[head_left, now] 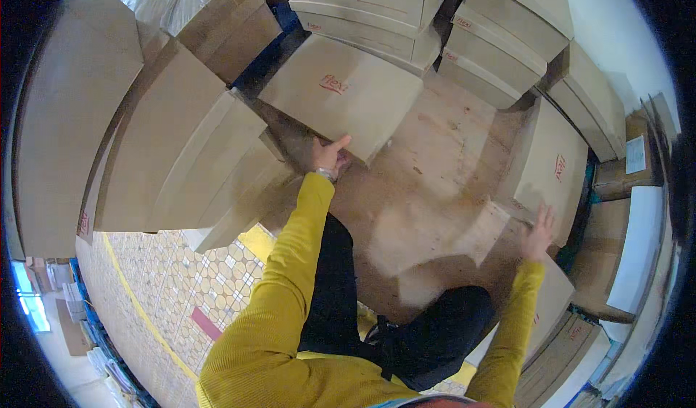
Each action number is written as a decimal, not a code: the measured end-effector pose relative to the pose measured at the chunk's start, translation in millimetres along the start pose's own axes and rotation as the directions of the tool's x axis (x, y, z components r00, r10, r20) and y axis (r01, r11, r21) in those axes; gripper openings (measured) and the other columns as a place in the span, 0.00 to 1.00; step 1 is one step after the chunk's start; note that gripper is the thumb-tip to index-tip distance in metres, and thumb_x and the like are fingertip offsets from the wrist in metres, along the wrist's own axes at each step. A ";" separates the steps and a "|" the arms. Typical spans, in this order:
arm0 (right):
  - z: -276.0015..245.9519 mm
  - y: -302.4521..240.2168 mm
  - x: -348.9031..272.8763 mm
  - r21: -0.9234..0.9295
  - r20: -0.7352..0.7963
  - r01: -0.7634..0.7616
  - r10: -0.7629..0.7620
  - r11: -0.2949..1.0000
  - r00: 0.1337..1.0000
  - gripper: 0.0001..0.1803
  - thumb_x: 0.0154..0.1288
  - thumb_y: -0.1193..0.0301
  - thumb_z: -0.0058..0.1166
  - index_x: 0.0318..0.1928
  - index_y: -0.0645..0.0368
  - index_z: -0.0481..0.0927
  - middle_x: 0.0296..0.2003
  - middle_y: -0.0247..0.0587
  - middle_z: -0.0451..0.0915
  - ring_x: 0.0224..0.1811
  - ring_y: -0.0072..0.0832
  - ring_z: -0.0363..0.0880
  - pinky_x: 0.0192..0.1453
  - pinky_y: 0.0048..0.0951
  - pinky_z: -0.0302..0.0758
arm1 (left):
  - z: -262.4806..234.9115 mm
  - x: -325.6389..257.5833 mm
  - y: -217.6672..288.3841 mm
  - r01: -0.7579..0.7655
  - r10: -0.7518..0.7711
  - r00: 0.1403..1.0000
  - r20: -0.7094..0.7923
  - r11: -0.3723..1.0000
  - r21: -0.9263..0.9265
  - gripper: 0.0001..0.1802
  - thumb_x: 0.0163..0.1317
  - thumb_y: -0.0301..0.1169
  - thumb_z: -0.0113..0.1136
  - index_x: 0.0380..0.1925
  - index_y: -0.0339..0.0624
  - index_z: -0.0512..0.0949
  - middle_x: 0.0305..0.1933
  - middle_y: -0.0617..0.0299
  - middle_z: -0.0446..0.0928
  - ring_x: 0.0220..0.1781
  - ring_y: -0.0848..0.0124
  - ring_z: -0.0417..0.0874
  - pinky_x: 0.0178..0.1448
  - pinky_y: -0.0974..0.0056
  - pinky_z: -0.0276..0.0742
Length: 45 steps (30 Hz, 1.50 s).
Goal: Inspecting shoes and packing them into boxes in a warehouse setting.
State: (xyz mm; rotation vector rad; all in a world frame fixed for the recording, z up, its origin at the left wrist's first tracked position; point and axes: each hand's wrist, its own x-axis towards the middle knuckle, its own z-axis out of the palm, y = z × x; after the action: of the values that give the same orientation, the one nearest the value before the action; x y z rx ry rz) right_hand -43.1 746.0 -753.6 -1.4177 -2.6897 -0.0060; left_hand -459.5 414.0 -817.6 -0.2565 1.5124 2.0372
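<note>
My left hand (330, 156) is at the near edge of a flat, closed cardboard box (348, 93) with red handwriting on its lid. Its thumb lies along the edge, and the fingers curl underneath, partly hidden. My right hand (538, 234) has its fingers stretched out against the near end of another closed cardboard box (547, 154) on the right. It is slightly blurred, and whether it presses on that box I cannot tell. A smeared pale cardboard piece (484, 232) is just left of the right hand. Below that hand lies another cardboard box (554, 288).
Box stacks rise at the back (355, 13) and back right (500, 38). Tall cardboard boxes (167, 125) stand on the left, beside the patterned tile floor (181, 285). Brown sheeting (457, 132) lies between the stacks. A white wall (616, 24) bounds the right. My knees are bent close by.
</note>
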 end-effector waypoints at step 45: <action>105.1 -422.2 -47.8 0.849 0.509 -0.515 0.085 0.113 0.857 0.66 0.34 0.66 0.75 0.68 0.59 0.38 0.64 0.54 0.52 0.65 0.39 0.55 0.64 0.36 0.61 | -63.6 -179.6 -52.5 -0.929 0.446 0.370 0.815 0.197 0.314 0.07 0.40 0.26 0.61 0.22 0.40 0.74 0.26 0.59 0.71 0.31 0.61 0.75 0.36 0.59 0.72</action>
State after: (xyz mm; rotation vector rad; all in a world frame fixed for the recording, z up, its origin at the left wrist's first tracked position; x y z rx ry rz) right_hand -373.0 472.9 -844.1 -1.3805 -1.5675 1.8287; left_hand -296.2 304.7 -795.8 1.6667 2.0870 1.4652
